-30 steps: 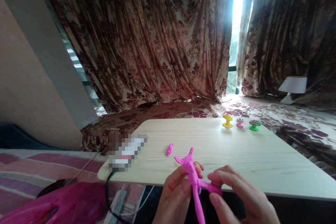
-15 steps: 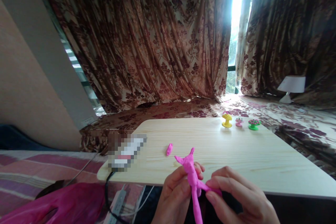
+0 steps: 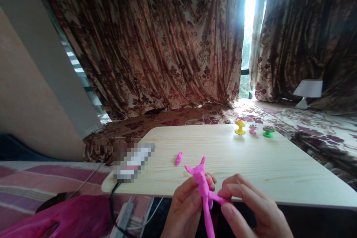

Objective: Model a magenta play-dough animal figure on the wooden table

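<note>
A pink clay figure (image 3: 204,189) with two pointed ears and long thin limbs is held up over the table's near edge. My left hand (image 3: 187,203) is closed around its body from the left side, its fingertips passing behind the figure. The thumb and fingers of my right hand (image 3: 247,202) pinch the end of the limb that points right. One long limb hangs down toward the bottom of the view. On the table behind the figure lies a small pink clay piece (image 3: 179,158), touched by neither hand.
The pale wooden table (image 3: 223,152) carries a yellow clay model (image 3: 240,127), a small pink one (image 3: 253,129) and a green one (image 3: 269,131) at its far right. A blurred-out device (image 3: 135,163) with a black cable lies at left. A power strip (image 3: 124,215) is below.
The right fingers have loosened slightly and shifted along the right-pointing limb, with the thumb a little lower. The left hand keeps its hold on the figure.
</note>
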Tool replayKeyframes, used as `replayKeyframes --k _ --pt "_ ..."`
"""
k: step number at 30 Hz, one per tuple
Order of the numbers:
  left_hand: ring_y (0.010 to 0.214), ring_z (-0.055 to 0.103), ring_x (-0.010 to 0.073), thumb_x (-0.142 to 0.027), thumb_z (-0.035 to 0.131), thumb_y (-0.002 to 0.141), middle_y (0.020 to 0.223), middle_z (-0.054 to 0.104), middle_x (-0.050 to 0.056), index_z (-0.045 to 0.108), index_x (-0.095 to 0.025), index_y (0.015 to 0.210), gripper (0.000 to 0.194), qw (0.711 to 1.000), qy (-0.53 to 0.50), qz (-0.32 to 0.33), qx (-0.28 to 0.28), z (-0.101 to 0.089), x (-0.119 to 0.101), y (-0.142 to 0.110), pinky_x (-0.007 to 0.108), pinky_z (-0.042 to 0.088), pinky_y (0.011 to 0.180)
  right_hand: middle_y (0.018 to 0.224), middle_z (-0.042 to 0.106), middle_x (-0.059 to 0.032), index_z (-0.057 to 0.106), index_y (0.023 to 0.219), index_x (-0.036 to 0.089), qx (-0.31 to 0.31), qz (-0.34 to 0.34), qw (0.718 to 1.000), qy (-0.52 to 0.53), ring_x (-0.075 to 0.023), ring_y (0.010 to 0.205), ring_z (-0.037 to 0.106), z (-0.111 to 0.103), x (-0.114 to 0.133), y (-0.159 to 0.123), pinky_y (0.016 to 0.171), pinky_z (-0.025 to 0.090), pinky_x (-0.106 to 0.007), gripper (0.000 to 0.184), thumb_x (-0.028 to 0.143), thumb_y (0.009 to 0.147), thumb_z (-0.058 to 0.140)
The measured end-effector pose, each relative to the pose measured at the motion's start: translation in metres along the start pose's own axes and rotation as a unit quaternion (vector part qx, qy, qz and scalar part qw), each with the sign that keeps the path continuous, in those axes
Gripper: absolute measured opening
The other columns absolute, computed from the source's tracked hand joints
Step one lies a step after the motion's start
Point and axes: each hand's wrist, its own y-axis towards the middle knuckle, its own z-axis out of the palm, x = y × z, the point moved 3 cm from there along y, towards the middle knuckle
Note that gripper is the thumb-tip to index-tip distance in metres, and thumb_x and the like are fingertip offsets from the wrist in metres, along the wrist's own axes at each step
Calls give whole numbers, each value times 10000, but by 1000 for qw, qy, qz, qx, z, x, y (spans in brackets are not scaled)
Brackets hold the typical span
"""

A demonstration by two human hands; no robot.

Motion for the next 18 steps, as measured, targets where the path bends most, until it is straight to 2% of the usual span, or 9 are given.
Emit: replayKeyframes --k 5,7,12,14,18 --pt "980 516 241 -345 639 746 875 570 60 703 -173 824 200 1000 -16 -7 -9 2 -2 1 329 407 879 776 608 -21 573 971 185 6 -10 999 -33 -135 672 620 -4 -5 -7 608 522 -198 279 97 715 641" --pt "981 523 236 -356 644 744 862 575 57 706 -174 817 206 1000 -16 -6 -9 3 -4 1 325 398 902 748 596 -14 582 944 182 6 -7 999 -39 -124 643 609 -4 -7 -9 581 511 -191 257 72 716 626" --pt "970 537 239 -361 651 733 857 578 53 709 -181 812 205 1000 -7 -4 -22 5 -5 0 328 414 894 684 583 2 619 849 194 -53 18 998 -5 -103 578 576 4 -10 -13 531 473 -188 137 94 762 585" --pt "965 543 243 -369 654 729 850 577 52 709 -181 809 211 1000 -4 -3 -28 6 -5 -1 331 421 885 678 592 1 629 837 197 -59 15 998 -2 -99 561 571 6 -11 -14 516 465 -185 125 103 774 576" --pt "983 534 241 -356 658 730 861 580 60 707 -170 806 207 999 -14 -3 -42 6 -5 -2 305 427 861 708 607 -12 617 895 195 -26 -10 999 -20 -109 579 589 1 -11 -13 528 494 -183 179 85 757 589"
